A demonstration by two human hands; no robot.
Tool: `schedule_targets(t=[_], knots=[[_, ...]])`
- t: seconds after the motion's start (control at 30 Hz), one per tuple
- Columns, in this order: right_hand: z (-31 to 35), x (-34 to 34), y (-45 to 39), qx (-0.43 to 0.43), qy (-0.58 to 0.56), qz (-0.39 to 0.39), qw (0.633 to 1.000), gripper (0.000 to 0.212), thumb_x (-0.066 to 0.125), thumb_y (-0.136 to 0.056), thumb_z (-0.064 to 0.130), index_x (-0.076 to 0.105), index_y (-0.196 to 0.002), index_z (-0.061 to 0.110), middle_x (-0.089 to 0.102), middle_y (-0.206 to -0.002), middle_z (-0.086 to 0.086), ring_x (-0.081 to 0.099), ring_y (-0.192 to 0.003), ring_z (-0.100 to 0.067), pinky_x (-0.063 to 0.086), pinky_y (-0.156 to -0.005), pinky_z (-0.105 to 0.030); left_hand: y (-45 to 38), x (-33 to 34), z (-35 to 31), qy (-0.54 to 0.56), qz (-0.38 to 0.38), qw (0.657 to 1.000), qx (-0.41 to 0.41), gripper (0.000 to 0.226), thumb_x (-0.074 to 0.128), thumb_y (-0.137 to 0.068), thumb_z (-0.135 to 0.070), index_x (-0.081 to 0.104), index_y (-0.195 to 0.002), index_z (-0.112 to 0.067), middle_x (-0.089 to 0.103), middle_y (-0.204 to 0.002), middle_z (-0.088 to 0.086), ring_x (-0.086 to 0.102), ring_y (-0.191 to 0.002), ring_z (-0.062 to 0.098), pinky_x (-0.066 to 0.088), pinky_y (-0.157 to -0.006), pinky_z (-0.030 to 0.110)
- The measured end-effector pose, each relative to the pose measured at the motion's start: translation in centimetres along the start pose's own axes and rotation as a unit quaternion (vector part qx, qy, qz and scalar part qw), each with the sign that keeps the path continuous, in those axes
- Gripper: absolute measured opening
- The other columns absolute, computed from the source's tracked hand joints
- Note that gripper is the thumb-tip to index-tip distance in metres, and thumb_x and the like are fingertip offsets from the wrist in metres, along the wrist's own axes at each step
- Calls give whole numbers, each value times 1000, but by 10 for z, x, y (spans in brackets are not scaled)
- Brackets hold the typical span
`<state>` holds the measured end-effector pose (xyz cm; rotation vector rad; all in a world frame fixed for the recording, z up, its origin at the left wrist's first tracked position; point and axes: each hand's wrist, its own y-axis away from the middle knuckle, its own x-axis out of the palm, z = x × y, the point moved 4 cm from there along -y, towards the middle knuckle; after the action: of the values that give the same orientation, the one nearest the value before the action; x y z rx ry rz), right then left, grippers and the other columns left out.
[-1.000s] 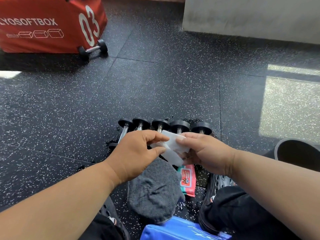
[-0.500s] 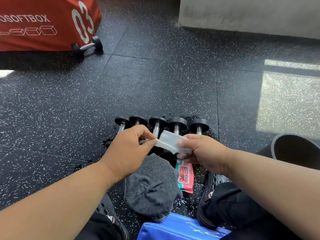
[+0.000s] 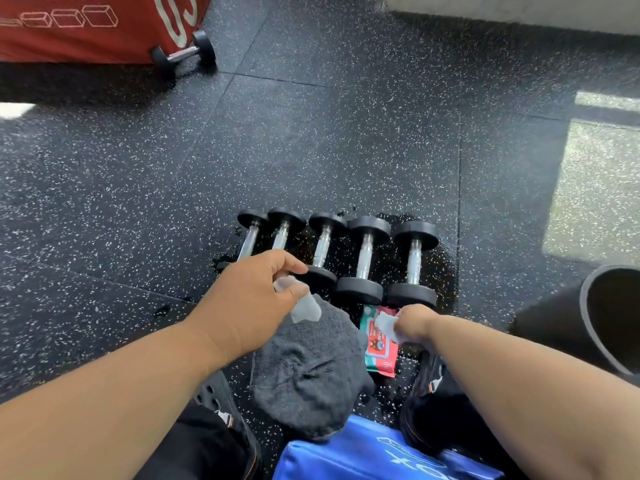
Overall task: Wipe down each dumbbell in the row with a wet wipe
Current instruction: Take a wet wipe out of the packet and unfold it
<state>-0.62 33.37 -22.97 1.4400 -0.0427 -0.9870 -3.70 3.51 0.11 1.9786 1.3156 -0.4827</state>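
Observation:
Several small black dumbbells with chrome handles [image 3: 363,258] lie side by side in a row on the wet rubber floor. My left hand [image 3: 249,303] hovers over the near ends of the left ones and pinches a white wet wipe [image 3: 304,306] between thumb and fingers. My right hand [image 3: 412,323] is lower, just above the red and green wipe packet [image 3: 379,355], and grips a second white wipe [image 3: 386,323]. The near heads of the two leftmost dumbbells are hidden behind my left hand.
A grey cloth [image 3: 311,375] lies in front of the row, with a blue bag [image 3: 363,455] nearer me. A red soft box [image 3: 90,26] and a lone dumbbell [image 3: 183,53] are at the far left. A dark rolled mat [image 3: 609,317] sits at right.
The hands, which held one folded wipe together, have drawn apart. Each now holds a wipe piece; the right hand dropped toward the packet. The camera moved closer and tilted down.

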Motion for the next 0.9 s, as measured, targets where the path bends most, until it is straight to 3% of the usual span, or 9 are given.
schedule_targets(t=[0.1, 0.23, 0.37, 0.43, 0.53, 0.63, 0.73, 0.8, 0.9], knots=[[-5, 22, -27, 47, -118, 42, 991, 19, 54, -103, 5, 57, -86, 14, 58, -86, -3, 58, -69, -12, 46, -58, -19, -2, 0, 2, 4, 16, 1000, -7, 11, 73, -101, -33, 69, -106, -42, 69, -95, -10, 64, -72, 4, 51, -59, 20], [-15, 58, -57, 119, -295, 69, 946, 27, 43, -102, -5, 59, -123, 0, 66, -100, -16, 74, -64, -27, 54, -60, -33, -9, 1, 11, 4, 28, 999, -27, 10, 73, -100, -37, 69, -101, -46, 70, -93, -8, 64, -76, 10, 52, -66, 22], [-7, 74, -71, 111, -202, 117, 966, 32, 42, -111, 8, 55, -141, 6, 64, -125, -19, 64, -89, -29, 55, -69, -33, -18, 3, 24, -13, 41, 998, -47, 11, 74, -99, -39, 69, -102, -48, 73, -96, -11, 66, -82, 8, 53, -70, 21], [-3, 69, -75, 69, -85, 97, 989, 40, 42, -111, 10, 52, -148, -3, 61, -139, -23, 49, -102, -23, 42, -68, -18, -19, 4, 24, -5, 47, 998, -52, 12, 73, -99, -37, 69, -102, -48, 73, -96, -10, 66, -82, 11, 54, -71, 24], [4, 57, -71, 34, -35, 63, 997, 32, 39, -111, 12, 61, -133, 7, 49, -118, -13, 38, -105, -20, 24, -59, -14, -25, 4, 22, -10, 53, 997, -49, 13, 73, -100, -34, 70, -104, -47, 72, -93, -10, 65, -76, 8, 53, -66, 24], [21, 41, -59, 8, 14, 72, 997, 20, 41, -111, 15, 60, -119, 13, 50, -106, -10, 47, -88, -23, 31, -61, -16, -32, 3, 16, -10, 51, 998, -41, 13, 73, -101, -31, 71, -107, -42, 65, -83, -10, 56, -59, -1, 45, -54, 15], [46, 18, -35, -35, -48, 87, 994, 17, 46, -109, 17, 61, -115, 16, 58, -101, -10, 50, -66, -13, 45, -63, -23, -35, 2, 12, 3, 53, 998, -43, 15, 72, -102, -28, 71, -110, -41, 59, -82, -14, 53, -56, -2, 45, -52, 14], [66, 0, -8, -73, -117, 72, 988, 13, 49, -105, 15, 62, -105, 17, 64, -94, -9, 55, -64, -15, 48, -58, -29, -37, 1, 11, 1, 52, 998, -36, 17, 72, -102, -28, 70, -108, -43, 61, -86, -17, 56, -60, -2, 47, -53, 17], [93, -28, 45, -133, -222, 39, 965, 22, 55, -97, 4, 69, -109, 15, 73, -96, -10, 59, -67, -16, 47, -54, -26, -37, 0, 10, 32, 52, 997, -37, 19, 72, -101, -23, 71, -109, -41, 72, -94, -14, 66, -68, 9, 53, -62, 20]])
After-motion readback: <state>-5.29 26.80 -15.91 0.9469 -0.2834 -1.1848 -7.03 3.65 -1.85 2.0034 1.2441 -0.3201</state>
